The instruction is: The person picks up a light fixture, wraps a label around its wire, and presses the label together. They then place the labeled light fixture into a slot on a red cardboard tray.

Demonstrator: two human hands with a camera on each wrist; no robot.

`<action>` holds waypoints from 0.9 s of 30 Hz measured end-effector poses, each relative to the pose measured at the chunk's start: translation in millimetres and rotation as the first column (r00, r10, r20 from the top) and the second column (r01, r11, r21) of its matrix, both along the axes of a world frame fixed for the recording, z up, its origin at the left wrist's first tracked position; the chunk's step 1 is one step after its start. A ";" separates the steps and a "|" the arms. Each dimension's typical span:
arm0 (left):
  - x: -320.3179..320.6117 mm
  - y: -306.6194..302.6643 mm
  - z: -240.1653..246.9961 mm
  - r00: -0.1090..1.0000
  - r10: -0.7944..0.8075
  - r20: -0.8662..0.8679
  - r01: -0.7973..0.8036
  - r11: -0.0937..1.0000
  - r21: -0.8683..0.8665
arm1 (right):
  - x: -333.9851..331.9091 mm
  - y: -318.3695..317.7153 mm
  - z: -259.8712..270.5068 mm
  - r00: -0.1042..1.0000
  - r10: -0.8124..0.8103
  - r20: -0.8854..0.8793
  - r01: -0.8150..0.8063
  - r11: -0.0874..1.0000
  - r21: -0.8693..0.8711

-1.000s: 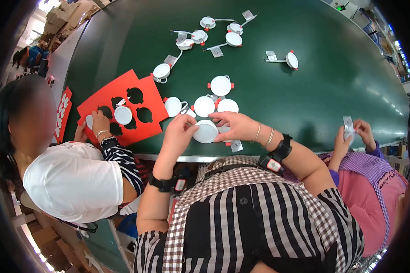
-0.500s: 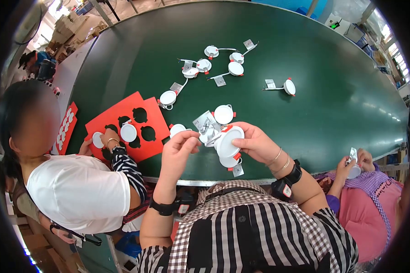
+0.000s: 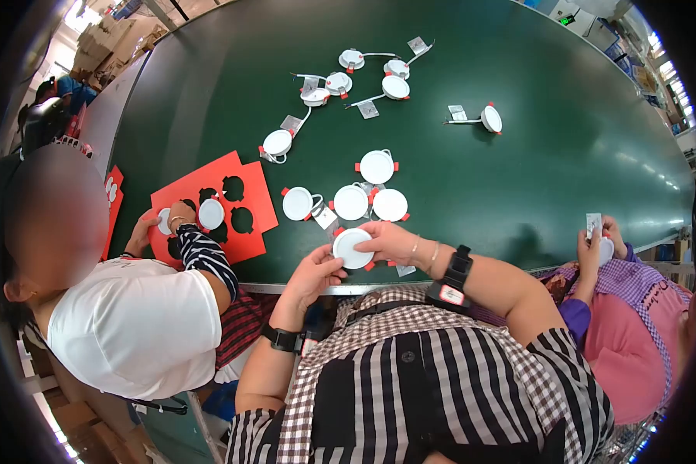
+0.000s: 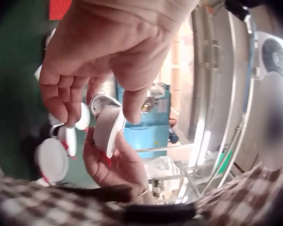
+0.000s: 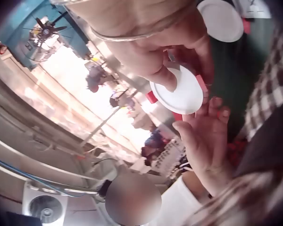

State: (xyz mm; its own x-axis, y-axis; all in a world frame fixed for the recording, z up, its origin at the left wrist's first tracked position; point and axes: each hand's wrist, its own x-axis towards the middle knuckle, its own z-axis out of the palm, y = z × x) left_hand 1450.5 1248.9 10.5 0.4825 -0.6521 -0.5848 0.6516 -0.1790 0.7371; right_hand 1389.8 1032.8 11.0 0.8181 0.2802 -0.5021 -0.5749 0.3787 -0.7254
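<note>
A round white downlight (image 3: 351,249) with red clips is held over the table's front edge. My right hand (image 3: 394,243) pinches it, thumb flat on the white face, as the right wrist view shows with the downlight (image 5: 187,99) tilted. At its lower left edge is my left hand (image 3: 311,277), its fingertips right at the rim. In the right wrist view the left hand (image 5: 207,143) has loose, parted fingers, palm toward the downlight. Just beyond lie more downlights, among them a left one (image 3: 297,203) and a right one (image 3: 390,205). Another is mostly hidden beneath my right hand.
Several wired downlights lie farther back on the green table (image 3: 441,46), with a lone one (image 3: 491,119) to the right. At left, a person in white works at a red board with round cutouts (image 3: 257,197). At right, a person in pink holds another downlight (image 3: 605,249).
The downlight has gone from the table up into my right hand, then lower toward the front edge. My left fingers have left its silver tag and come to the rim. The head view has tilted.
</note>
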 end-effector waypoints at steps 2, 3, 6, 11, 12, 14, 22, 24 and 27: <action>-2.6 12.5 -16.2 0.979 0.101 -0.178 -0.109 0.993 -0.035 | 5.8 14.4 -12.4 0.999 0.037 -0.015 -0.037 0.999 -0.029; -1.3 17.7 -21.6 0.978 0.097 -0.185 -0.105 0.994 -0.031 | 8.8 20.1 -13.9 0.997 0.078 -0.027 -0.079 0.995 -0.068; 10.2 35.1 -39.6 0.967 0.238 -0.095 -0.237 0.971 0.022 | 12.2 20.1 -9.9 0.971 0.179 0.157 -0.079 0.864 -0.498; 25.3 59.9 -52.7 0.954 0.299 0.026 -0.299 0.942 0.152 | 35.6 -38.5 9.3 0.812 0.174 0.558 0.513 0.244 -0.823; 22.8 60.7 -50.8 0.933 0.331 0.142 -0.355 0.911 0.209 | 44.7 -54.4 9.1 0.793 0.192 0.578 0.575 0.077 -0.814; 14.8 62.0 -35.1 0.881 0.336 0.335 -0.442 0.837 0.322 | 62.9 -79.8 9.3 0.817 0.106 0.567 0.570 0.005 -0.822; -41.2 111.9 -44.3 0.839 0.235 0.490 -0.465 0.777 0.424 | 169.1 -148.1 22.8 0.826 0.175 0.536 0.543 0.005 -0.840; -50.0 105.4 -32.5 0.855 0.305 0.419 -0.482 0.766 0.425 | 201.6 -153.1 18.0 0.804 0.269 0.530 0.558 -0.034 -0.829; -61.8 91.2 -15.6 0.882 0.286 0.374 -0.451 0.742 0.497 | 255.2 -153.6 10.8 0.752 0.391 0.531 0.598 -0.066 -0.799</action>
State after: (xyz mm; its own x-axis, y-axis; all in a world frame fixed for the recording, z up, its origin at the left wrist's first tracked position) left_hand 1388.7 1340.1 -5.1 0.7987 0.0092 -0.6016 0.5560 -0.3937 0.7321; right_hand 1645.0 879.1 21.7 0.9220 -0.1595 0.3529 -0.0045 -0.9156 -0.4020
